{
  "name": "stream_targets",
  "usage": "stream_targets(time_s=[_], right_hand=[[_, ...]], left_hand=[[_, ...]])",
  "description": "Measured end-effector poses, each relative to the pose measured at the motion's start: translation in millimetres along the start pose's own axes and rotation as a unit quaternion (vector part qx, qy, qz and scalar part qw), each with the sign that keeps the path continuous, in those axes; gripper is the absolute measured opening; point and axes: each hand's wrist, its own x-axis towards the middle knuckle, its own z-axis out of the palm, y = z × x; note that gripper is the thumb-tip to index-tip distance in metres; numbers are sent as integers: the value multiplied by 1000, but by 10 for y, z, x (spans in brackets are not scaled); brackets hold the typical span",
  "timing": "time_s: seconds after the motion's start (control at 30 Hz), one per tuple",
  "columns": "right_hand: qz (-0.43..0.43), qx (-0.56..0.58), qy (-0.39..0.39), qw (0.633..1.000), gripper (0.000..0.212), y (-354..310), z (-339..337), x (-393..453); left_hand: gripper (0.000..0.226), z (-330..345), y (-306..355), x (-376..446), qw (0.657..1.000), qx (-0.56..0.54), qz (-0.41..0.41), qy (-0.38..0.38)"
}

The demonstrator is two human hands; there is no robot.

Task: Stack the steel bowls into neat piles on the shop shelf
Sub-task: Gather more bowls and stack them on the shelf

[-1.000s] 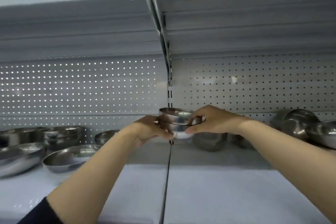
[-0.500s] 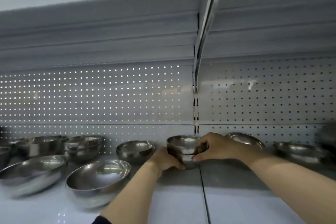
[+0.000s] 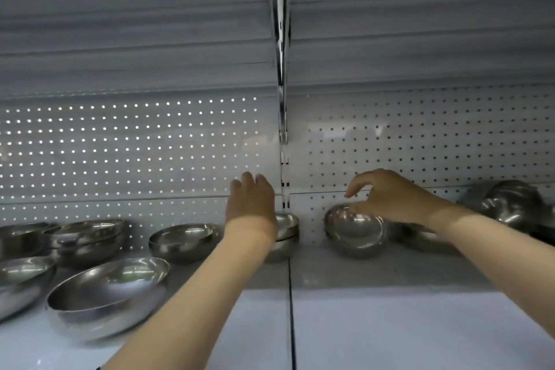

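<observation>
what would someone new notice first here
Two bare arms reach over a white shelf: the left hand hovers open above a small stack of steel bowls by the centre post, the right hand over a bowl beside it. A large bowl sits front left.

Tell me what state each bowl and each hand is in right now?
Left hand: open, raised above the small stack.
Right hand: open, over the tilted bowl.
Small stack: nested, upright on the shelf.
Tilted bowl: leaning, unstacked.
Large bowl: upright, alone.
</observation>
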Motion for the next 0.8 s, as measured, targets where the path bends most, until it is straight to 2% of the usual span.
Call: stream_targets(time_s=[0.03,0.1,0.17,0.23,0.3,0.37,0.57,0.67,0.8], right_hand=[[10,-14,7,1000,18,90,-34,-75],[35,-52,17,998,16,216,0,-180],[57,-101,24,993,16,291,115,-267],[69,-138,13,988,28,362,234,-371],[47,-175,-15,983,46,435,335,-438],[21,-211,-33,977,53,486,416,-453],[35,-201,-85,975,26,523,484,-432],[37,-168,-77,982,12,510,467,-422],[42,-117,-79,989,9,453,351,-410]], left_hand=[[48,-37,164,42,999,-20,30,12],[51,-37,550,83,992,-55,109,-20],[42,59,906,45,982,-29,180,-57],[38,254,1106,3,972,4,220,-77],[38,501,1160,-35,970,5,214,-113],[31,675,1135,-67,968,7,209,-136],[24,808,1058,-49,972,-28,193,-130],[23,759,1045,-33,974,-36,186,-121],[21,593,935,-42,972,-49,185,-139]])
